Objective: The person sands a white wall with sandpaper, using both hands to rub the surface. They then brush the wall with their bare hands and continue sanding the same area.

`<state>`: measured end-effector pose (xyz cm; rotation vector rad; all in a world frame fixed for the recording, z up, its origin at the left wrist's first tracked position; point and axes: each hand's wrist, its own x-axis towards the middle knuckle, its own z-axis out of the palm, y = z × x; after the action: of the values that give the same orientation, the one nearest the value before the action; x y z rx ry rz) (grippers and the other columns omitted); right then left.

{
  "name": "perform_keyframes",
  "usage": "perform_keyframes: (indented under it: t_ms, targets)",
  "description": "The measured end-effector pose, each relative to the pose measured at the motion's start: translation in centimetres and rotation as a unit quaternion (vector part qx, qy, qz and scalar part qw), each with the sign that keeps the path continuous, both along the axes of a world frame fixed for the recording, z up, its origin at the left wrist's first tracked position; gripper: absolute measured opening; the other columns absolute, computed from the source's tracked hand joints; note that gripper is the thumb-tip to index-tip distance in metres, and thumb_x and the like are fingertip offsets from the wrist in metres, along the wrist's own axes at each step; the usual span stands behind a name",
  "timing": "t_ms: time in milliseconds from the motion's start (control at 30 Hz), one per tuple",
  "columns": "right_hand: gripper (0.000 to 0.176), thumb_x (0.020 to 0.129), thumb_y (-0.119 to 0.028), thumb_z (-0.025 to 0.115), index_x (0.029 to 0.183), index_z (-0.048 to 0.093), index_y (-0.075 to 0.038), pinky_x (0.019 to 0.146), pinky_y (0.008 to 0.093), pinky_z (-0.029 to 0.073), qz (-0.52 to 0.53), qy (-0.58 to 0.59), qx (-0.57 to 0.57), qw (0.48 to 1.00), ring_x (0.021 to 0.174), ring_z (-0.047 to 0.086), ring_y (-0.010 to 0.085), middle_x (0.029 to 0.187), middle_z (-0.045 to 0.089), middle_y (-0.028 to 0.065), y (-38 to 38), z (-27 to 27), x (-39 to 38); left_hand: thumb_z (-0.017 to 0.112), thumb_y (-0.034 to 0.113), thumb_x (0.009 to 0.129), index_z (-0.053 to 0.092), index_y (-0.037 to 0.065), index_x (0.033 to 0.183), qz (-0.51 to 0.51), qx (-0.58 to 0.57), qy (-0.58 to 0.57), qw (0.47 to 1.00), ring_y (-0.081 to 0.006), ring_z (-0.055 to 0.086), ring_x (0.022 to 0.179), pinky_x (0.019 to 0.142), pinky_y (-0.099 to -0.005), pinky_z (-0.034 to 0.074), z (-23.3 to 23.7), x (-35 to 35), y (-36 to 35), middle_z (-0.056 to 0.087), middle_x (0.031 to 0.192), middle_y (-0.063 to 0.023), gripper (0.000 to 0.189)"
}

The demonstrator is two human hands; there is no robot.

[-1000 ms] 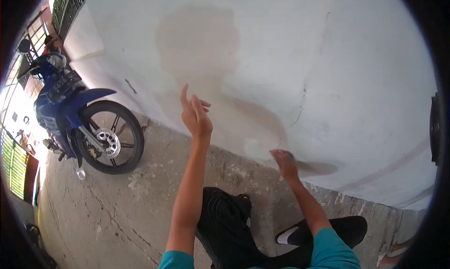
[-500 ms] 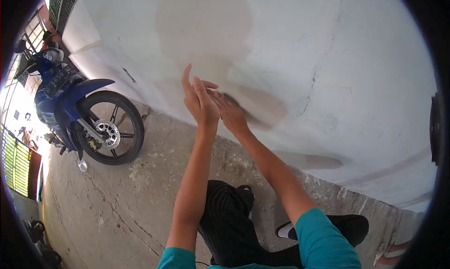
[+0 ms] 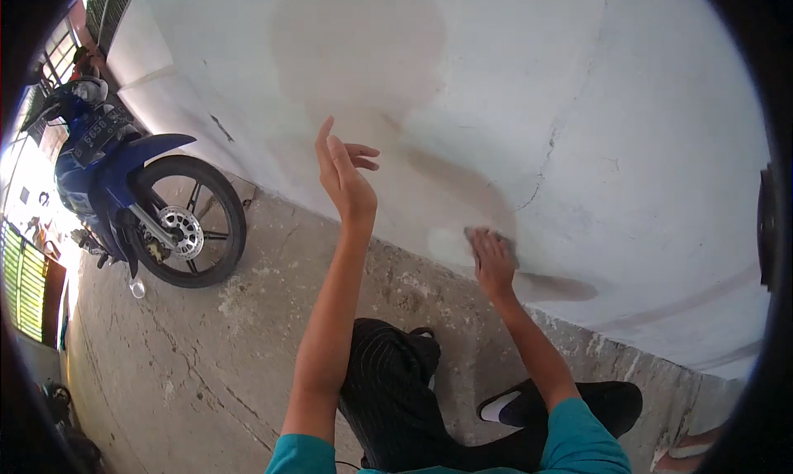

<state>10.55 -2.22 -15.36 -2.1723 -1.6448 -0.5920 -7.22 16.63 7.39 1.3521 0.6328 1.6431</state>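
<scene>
My right hand (image 3: 495, 266) presses a small dark grey pad (image 3: 510, 248) against the lower part of the white wall (image 3: 661, 160). Most of the pad is covered by my fingers; only its edges show, so I cannot tell whether it is a sponge or folded sandpaper. My left hand (image 3: 349, 177) is raised in front of the wall, up and to the left of the right one. Its fingers are apart and bent, with nothing in them. A thin crack (image 3: 545, 164) runs down the wall above the right hand.
A blue motorcycle (image 3: 124, 177) stands on the left, its front wheel near the wall. Rough concrete floor (image 3: 215, 342) meets the wall's base. Another person's foot in a sandal (image 3: 690, 451) shows at the lower right. A dark round object (image 3: 766, 226) sits at the right edge.
My right hand has moved down and to the right along the wall with the grey pad, away from my left hand. The left hand stays nearly in place.
</scene>
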Motion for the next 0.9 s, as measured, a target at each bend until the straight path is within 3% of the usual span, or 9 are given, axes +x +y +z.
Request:
perform_keyframes:
  t_ms: [67,233,400,467,533,600,767,833,900]
  targets:
    - [0.048,0.084,-0.024,0.054,0.13,0.044,-0.011,0.096,0.0445,0.033,-0.056,-0.082,0.12,0.988,0.12,0.04,0.0322,0.132,0.043,0.0115,3.3,6.0,-1.2,0.028,0.038,0.098,0.039,-0.002,0.127,-0.009,0.006,0.004,1.0,-0.0127,0.055,0.056,0.054,-0.0242,0.045,0.2,0.1,-0.3,0.058,0.062,-0.0082,0.051]
    - [0.05,0.084,-0.022,0.053,0.131,0.041,-0.009,0.088,0.043,0.037,-0.035,-0.065,0.13,0.989,0.114,0.042,0.0317,0.133,0.041,0.01,11.3,14.6,-5.3,0.027,0.04,0.097,0.038,0.0,0.128,-0.022,0.016,0.008,1.0,-0.0136,0.056,0.06,0.053,-0.0262,0.047,0.5,0.7,-0.8,0.056,0.065,-0.0085,0.052]
    - [0.056,0.083,-0.008,0.046,0.138,0.033,-0.014,0.098,0.0318,0.038,0.128,0.008,0.143,0.981,0.128,0.035,0.0194,0.142,0.034,0.0048,16.1,9.0,-7.5,0.026,0.041,0.098,0.038,-0.001,0.127,-0.034,0.017,-0.006,0.999,-0.0145,0.056,0.061,0.054,-0.0267,0.047,1.4,1.4,-2.3,0.056,0.066,-0.0093,0.052]
    - [0.06,0.082,-0.001,0.043,0.139,0.03,-0.013,0.103,0.0265,0.034,0.21,0.127,0.04,0.969,0.13,0.033,0.0147,0.145,0.03,0.0024,15.9,4.7,-7.5,0.026,0.041,0.097,0.038,0.0,0.127,-0.035,0.024,0.009,0.999,-0.015,0.056,0.061,0.054,-0.0274,0.046,1.9,1.6,-2.9,0.056,0.066,-0.0091,0.052]
    - [0.061,0.082,-0.001,0.044,0.14,0.029,-0.015,0.102,0.0279,0.036,0.236,0.203,0.019,0.95,0.123,0.043,0.016,0.14,0.039,0.0011,14.0,0.8,-6.0,0.027,0.042,0.097,0.038,0.0,0.127,-0.039,0.03,0.022,0.999,-0.015,0.056,0.061,0.054,-0.0275,0.046,1.9,1.6,-3.1,0.056,0.066,-0.0091,0.053]
    - [0.054,0.084,-0.002,0.042,0.136,0.038,-0.017,0.099,0.0291,0.04,0.303,0.417,0.103,0.851,0.117,0.049,0.0178,0.134,0.046,0.0027,10.2,-1.2,-4.9,0.027,0.042,0.097,0.039,0.0,0.127,-0.045,0.028,0.029,0.998,-0.0151,0.056,0.06,0.054,-0.0276,0.046,1.6,1.9,-3.0,0.056,0.066,-0.0091,0.053]
    - [0.042,0.087,-0.003,0.043,0.126,0.051,-0.015,0.095,0.0291,0.042,0.132,0.362,-0.018,0.922,0.114,0.052,0.0201,0.131,0.049,0.0062,-1.9,-4.6,0.3,0.027,0.041,0.097,0.04,0.0,0.127,-0.038,0.032,0.062,0.997,-0.0131,0.054,0.055,0.055,-0.0242,0.043,0.4,2.1,-2.6,0.058,0.061,-0.0078,0.052]
    - [0.049,0.084,-0.002,0.046,0.131,0.045,-0.016,0.092,0.0285,0.044,0.122,0.146,0.0,0.982,0.114,0.052,0.0173,0.132,0.049,0.0026,-5.2,-8.4,3.8,0.028,0.04,0.097,0.04,0.0,0.127,-0.054,0.033,0.053,0.997,-0.0131,0.054,0.056,0.055,-0.0241,0.044,-0.3,2.0,-1.7,0.058,0.062,-0.008,0.051]
    - [0.052,0.084,-0.002,0.047,0.134,0.041,-0.016,0.092,0.0271,0.044,0.084,0.089,-0.056,0.991,0.114,0.052,0.0149,0.133,0.047,-0.0005,-8.8,-3.7,4.9,0.029,0.039,0.097,0.04,0.0,0.127,-0.062,0.034,0.033,0.997,-0.0129,0.054,0.056,0.055,-0.0241,0.045,-0.8,2.2,-1.1,0.059,0.063,-0.0082,0.05]
